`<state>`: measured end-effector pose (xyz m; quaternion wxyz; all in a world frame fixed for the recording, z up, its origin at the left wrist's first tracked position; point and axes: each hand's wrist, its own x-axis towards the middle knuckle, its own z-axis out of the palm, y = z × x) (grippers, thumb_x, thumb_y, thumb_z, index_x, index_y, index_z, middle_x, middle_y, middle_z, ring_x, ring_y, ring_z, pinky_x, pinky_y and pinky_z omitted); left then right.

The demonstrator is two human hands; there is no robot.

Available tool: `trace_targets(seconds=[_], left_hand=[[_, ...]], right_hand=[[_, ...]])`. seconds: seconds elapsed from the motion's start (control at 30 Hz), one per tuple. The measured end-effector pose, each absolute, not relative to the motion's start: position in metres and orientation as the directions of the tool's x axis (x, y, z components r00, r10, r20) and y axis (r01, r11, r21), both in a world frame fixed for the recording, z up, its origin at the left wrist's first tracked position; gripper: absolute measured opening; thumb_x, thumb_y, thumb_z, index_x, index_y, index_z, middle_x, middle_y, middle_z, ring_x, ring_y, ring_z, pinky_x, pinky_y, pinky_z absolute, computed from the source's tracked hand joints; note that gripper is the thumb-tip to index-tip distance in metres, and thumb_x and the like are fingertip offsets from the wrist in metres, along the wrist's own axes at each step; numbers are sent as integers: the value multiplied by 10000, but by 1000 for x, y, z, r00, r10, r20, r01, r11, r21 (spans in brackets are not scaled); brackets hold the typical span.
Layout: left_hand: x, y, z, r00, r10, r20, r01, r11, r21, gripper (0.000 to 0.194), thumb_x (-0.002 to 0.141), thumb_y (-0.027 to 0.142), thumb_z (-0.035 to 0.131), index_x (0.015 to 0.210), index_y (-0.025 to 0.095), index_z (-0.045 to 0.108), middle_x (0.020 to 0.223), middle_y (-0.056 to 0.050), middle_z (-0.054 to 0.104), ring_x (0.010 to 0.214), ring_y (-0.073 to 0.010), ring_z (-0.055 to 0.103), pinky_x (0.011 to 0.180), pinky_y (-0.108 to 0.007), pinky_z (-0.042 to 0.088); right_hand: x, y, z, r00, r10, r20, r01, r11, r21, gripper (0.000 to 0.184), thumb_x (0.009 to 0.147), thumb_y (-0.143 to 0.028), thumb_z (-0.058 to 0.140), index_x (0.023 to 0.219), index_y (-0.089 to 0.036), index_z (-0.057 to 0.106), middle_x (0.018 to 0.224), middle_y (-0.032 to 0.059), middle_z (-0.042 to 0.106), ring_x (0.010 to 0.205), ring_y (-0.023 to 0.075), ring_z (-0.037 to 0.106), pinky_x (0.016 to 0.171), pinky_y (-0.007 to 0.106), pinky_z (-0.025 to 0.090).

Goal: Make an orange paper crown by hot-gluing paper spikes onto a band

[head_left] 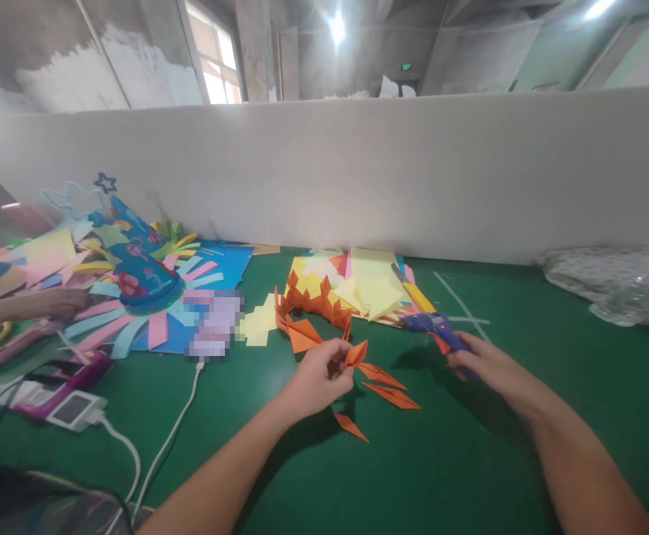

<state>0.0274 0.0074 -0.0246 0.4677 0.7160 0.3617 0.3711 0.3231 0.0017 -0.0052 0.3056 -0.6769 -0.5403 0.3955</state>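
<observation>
Starry ceiling light [338, 28], frame edges seemingly soft.

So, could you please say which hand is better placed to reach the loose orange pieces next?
Probably the left hand: it is beside the loose orange pieces, though holding folded orange paper. The right hand is farther off, gripping a blue tool.

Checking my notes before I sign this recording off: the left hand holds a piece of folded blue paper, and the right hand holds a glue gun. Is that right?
Not quite: the folded paper in the left hand is orange, as the head view shows; the right hand does hold a glue gun.
</observation>
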Motion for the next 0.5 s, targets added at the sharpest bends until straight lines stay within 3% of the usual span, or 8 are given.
trace_targets(seconds=[0.13,0.3,0.5], left_hand=[[27,7,-23,441,891,103,-15,-107,994,312,787,201,544,1093,191,484,796,-21,603,703,-121,533,609,-208,367],[25,6,-19,428,890,158,12,-180,984,167,831,268,514,950,177,591,821,-51,627,743,-137,525,652,-235,377],[15,12,-10,416,898,144,-325,-1,946,194,799,290,588,948,168,569,769,-34,589,686,-112,512,614,-212,379]], right_hand=[[296,-2,0,2,979,-206,205,-202,-958,177,722,-338,558,795,-185,509,720,23,616,531,123,546,456,240,423],[280,1,-5,4,974,-226,200,-222,-954,210,730,-367,568,692,-194,456,535,-29,540,401,88,434,390,217,324],[285,5,-12,40,998,-44,116,-49,-992,285,735,-325,569,515,-193,446,452,-23,448,463,111,415,474,262,333]])
